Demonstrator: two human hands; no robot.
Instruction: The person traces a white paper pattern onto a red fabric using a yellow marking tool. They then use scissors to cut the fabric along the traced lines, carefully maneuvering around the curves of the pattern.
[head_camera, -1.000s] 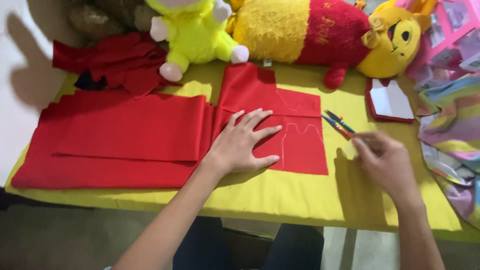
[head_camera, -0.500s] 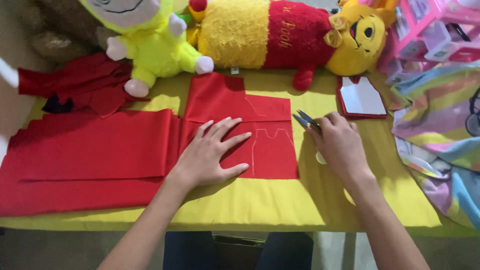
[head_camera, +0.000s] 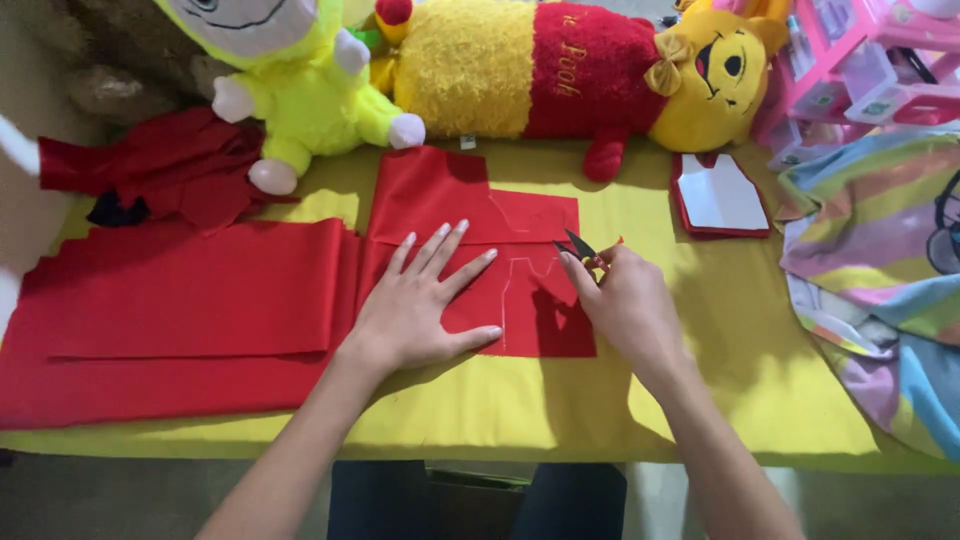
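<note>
Two hands worked: left hand (head_camera: 425, 305) flat on cloth (head_camera: 480, 250), right hand (head_camera: 630, 305) gripped scissors (head_camera: 580, 247); slipping cloth could skew the cut.

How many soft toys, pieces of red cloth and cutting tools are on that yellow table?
Soft toys: 3 – lime-green plush doll, yellow-and-red plush bear, brown plush toy.
Red cloth pieces: 3 – chalk-marked red panel under the left hand, large folded red cloth, crumpled red cloth.
Cutting tools: 1 – small scissors in the right hand.
Total: 7
</note>
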